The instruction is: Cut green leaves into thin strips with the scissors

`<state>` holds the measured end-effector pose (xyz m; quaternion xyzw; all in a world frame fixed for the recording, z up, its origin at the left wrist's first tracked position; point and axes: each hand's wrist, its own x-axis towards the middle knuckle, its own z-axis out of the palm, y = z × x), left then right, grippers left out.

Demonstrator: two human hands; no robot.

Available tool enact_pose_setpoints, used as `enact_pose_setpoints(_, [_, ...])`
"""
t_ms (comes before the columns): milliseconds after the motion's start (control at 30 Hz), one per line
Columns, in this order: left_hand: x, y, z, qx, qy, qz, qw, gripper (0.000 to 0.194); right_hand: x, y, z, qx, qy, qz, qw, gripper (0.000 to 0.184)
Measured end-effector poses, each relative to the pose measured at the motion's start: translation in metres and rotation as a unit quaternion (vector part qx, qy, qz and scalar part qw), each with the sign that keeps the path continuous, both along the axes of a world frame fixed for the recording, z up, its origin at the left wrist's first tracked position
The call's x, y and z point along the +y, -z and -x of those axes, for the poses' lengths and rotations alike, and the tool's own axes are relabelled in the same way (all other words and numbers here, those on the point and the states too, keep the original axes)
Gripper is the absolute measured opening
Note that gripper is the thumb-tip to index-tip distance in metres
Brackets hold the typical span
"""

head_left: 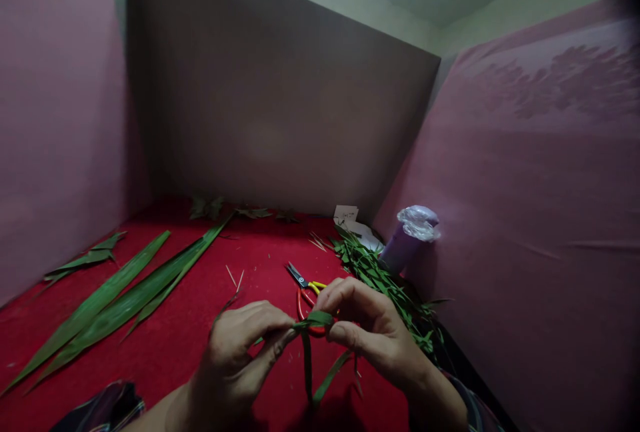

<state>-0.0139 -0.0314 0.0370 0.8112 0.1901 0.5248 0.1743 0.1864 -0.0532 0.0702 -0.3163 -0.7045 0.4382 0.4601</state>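
Between my hands is a narrow green leaf strip [319,319], folded into a small bundle, with loose ends hanging below it. My left hand [245,349] pinches its left end between thumb and forefinger. On the other side, my right hand [373,329] holds the folded right end with thumb and fingertips. Directly behind the bundle lies a pair of scissors [300,279] with dark blades and red and yellow handles, partly covered by my right hand. A thin twig [231,300] shows beyond my left hand.
Long green leaves [120,292] lie on the red cloth [175,359] at left. A heap of cut leaves [375,275] lies at right, beside a purple roll with plastic wrap [407,239]. Thin sticks [318,241] and white paper [346,213] lie toward the back wall [280,99].
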Motion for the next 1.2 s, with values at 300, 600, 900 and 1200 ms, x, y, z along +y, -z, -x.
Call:
enact_pose_setpoints(300, [-0.001, 0.001, -0.003, 0.005, -0.034, 0.026, 0.999, 0.008, -0.006, 0.006, 0.006, -0.053, 0.094, -0.088, 0.990, 0.002])
enact_pose_setpoints(600, [-0.002, 0.000, -0.004, -0.011, -0.036, 0.052, 0.998, 0.007, 0.001, 0.009, 0.005, 0.007, 0.073, -0.042, 0.996, 0.004])
enact_pose_setpoints(900, [-0.001, 0.002, -0.004, -0.002, -0.025, 0.066, 0.998, 0.007, 0.005, 0.010, 0.008, 0.053, 0.040, 0.003, 0.998, 0.008])
enact_pose_setpoints(1200, [-0.003, 0.003, -0.003, 0.011, -0.030, 0.101, 0.994, 0.009, 0.011, 0.015, 0.009, 0.138, -0.004, 0.038, 0.990, 0.006])
